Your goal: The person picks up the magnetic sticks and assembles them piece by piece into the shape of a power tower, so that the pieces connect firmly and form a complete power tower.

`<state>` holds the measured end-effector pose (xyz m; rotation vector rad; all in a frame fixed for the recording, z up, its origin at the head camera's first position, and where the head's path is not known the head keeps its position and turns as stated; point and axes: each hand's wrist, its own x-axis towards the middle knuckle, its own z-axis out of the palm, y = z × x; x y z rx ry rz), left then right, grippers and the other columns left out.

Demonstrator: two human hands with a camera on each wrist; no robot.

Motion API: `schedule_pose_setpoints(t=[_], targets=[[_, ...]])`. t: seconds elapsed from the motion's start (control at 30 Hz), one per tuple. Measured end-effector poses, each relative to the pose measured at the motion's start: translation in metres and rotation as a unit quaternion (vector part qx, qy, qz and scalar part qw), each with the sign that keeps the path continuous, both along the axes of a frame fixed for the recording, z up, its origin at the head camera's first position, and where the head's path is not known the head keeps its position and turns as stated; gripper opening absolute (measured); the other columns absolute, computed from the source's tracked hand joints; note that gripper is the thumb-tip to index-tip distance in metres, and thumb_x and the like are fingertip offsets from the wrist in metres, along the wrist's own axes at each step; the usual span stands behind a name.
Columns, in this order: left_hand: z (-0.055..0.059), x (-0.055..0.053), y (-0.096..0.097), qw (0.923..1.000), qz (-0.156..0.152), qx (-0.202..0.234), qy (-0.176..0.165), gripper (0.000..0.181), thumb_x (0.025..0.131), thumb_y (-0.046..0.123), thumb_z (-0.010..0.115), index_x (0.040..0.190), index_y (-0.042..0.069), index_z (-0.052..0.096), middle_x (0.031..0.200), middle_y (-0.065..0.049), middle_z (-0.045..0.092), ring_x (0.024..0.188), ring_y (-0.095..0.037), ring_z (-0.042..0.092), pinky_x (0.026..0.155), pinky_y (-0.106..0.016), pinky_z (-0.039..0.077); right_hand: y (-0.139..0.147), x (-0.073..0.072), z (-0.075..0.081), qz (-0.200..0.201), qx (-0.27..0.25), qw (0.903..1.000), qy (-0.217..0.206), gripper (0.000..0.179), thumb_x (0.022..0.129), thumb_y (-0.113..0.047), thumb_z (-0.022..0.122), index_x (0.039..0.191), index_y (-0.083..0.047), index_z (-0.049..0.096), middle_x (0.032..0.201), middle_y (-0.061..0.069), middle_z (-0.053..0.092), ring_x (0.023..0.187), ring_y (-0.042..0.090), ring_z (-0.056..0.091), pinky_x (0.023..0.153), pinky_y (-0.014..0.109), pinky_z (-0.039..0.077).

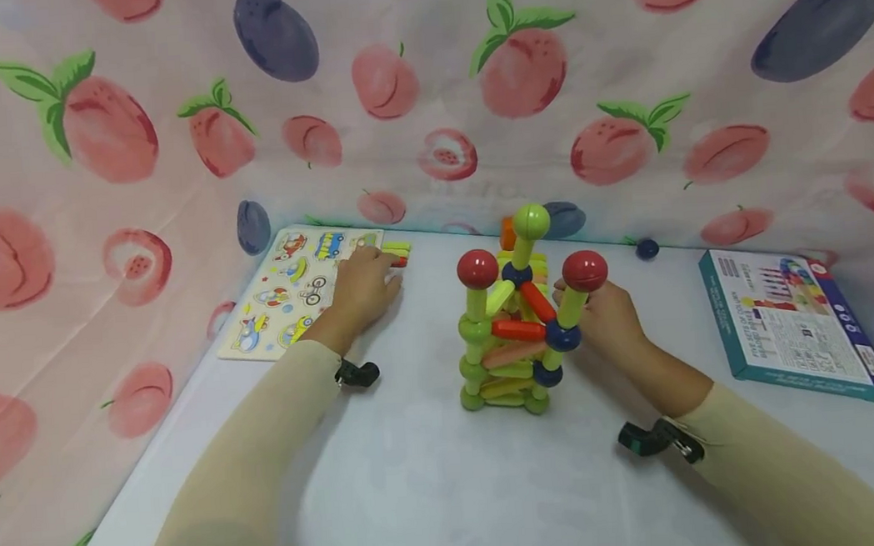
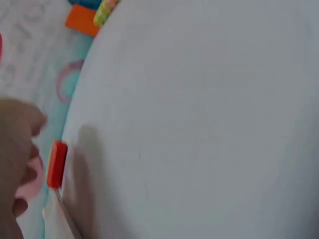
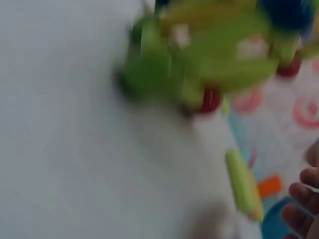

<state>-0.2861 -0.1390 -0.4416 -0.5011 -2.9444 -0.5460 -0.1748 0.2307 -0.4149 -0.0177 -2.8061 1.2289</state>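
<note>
Well in from the counter's (image 1: 420, 491) near edge, the upright green, red and blue plastic rod-and-ball tower (image 1: 519, 331) looks light but weakly jointed, best held low, with the left hand (image 1: 363, 287) loosely spread, the right hand's (image 1: 608, 321) grip unclear.

- Bg: fabric backdrop (image 1: 440, 81), pale pink/off-white, hung behind worktop (image 1: 435, 490) & along L side.
- Print: lg pink-red peaches (image 1: 524, 73), some w/ green leaves (image 1: 23, 81), + dk blue plums (image 1: 275, 34); a few cut halves (image 1: 448, 154) w/ pit.
- Teal band (image 2: 56, 122) at cloth's lower edge, L wrist view.
- Worktop: plain wht, smooth, rounded near-L corner.
- Light: soft, approx. even in head view; wrist views dimmer.
</note>
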Motion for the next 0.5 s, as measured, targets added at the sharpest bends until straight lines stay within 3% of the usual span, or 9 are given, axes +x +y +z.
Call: schedule_pose_setpoints(t=[0.07, 0.1, 0.13, 0.2, 0.27, 0.3, 0.4, 0.5], targets=[[0.005, 0.008, 0.009, 0.9929, -0.051, 0.103, -0.027, 0.037, 0.108, 0.029, 0.062, 0.141, 0.014, 0.068, 0.136, -0.009, 0.067, 0.130, -0.029, 0.058, 0.111, -0.050, 0.043, 0.004, -0.023, -0.014, 0.010, 0.028, 0.9995, -0.012, 0.036, 0.107, -0.030, 0.063, 0.132, -0.003, 0.066, 0.126, 0.020, 0.070, 0.119, 0.038, 0.062, 0.101, 0.056, 0.050], [0.009, 0.013, 0.016, 0.9803, -0.087, 0.169, -0.054, 0.035, 0.110, 0.027, 0.060, 0.139, 0.011, 0.069, 0.134, -0.009, 0.069, 0.129, -0.028, 0.060, 0.111, -0.050, 0.044, 0.006, -0.033, -0.020, 0.019, 0.032, 0.9993, -0.010, 0.036, 0.107, -0.030, 0.064, 0.132, -0.004, 0.066, 0.127, 0.019, 0.069, 0.120, 0.037, 0.062, 0.102, 0.056, 0.049], [0.014, 0.020, 0.023, 0.9606, -0.121, 0.234, -0.089, 0.034, 0.110, 0.025, 0.059, 0.139, 0.010, 0.069, 0.132, -0.009, 0.071, 0.127, -0.027, 0.061, 0.111, -0.050, 0.045, 0.008, -0.041, -0.026, 0.028, 0.027, 0.9992, -0.005, 0.036, 0.106, -0.031, 0.065, 0.131, -0.005, 0.067, 0.127, 0.018, 0.069, 0.120, 0.037, 0.061, 0.101, 0.056, 0.048], [0.025, 0.034, 0.039, 0.9084, -0.178, 0.342, -0.160, 0.034, 0.112, 0.022, 0.056, 0.140, 0.006, 0.067, 0.130, -0.010, 0.070, 0.123, -0.025, 0.061, 0.108, -0.050, 0.047, 0.011, -0.053, -0.036, 0.066, 0.017, 0.9976, 0.013, 0.034, 0.104, -0.031, 0.069, 0.128, -0.006, 0.070, 0.124, 0.015, 0.069, 0.120, 0.035, 0.061, 0.102, 0.056, 0.048], [0.037, 0.048, 0.055, 0.8584, -0.227, 0.407, -0.214, 0.036, 0.113, 0.018, 0.053, 0.142, 0.001, 0.063, 0.134, -0.013, 0.068, 0.124, -0.027, 0.059, 0.109, -0.054, 0.046, 0.013, -0.060, -0.043, 0.117, 0.040, 0.9917, 0.034, 0.028, 0.102, -0.027, 0.072, 0.124, -0.009, 0.073, 0.121, 0.011, 0.070, 0.117, 0.032, 0.061, 0.102, 0.055, 0.048], [0.043, 0.053, 0.062, 0.8400, -0.251, 0.422, -0.231, 0.037, 0.113, 0.017, 0.051, 0.145, 0.000, 0.061, 0.139, -0.013, 0.066, 0.129, -0.026, 0.057, 0.112, -0.054, 0.044, 0.014, -0.061, -0.045, 0.140, 0.065, 0.9870, 0.045, 0.026, 0.101, -0.027, 0.075, 0.122, -0.011, 0.075, 0.118, 0.009, 0.070, 0.115, 0.031, 0.061, 0.100, 0.054, 0.049], [0.059, 0.063, 0.079, 0.8134, -0.289, 0.435, -0.257, 0.042, 0.112, 0.017, 0.052, 0.151, 0.002, 0.058, 0.147, -0.010, 0.062, 0.135, -0.022, 0.056, 0.115, -0.051, 0.043, 0.015, -0.060, -0.043, 0.195, 0.148, 0.9672, 0.067, 0.025, 0.098, -0.024, 0.079, 0.122, -0.015, 0.077, 0.111, 0.005, 0.070, 0.108, 0.029, 0.060, 0.095, 0.053, 0.049], [0.072, 0.066, 0.091, 0.8067, -0.291, 0.435, -0.274, 0.045, 0.108, 0.014, 0.058, 0.152, 0.003, 0.057, 0.149, -0.010, 0.062, 0.138, -0.022, 0.056, 0.117, -0.048, 0.043, 0.015, -0.061, -0.040, 0.225, 0.230, 0.9429, 0.085, 0.024, 0.097, -0.024, 0.080, 0.121, -0.019, 0.077, 0.106, 0.001, 0.070, 0.102, 0.025, 0.060, 0.094, 0.050, 0.048]])
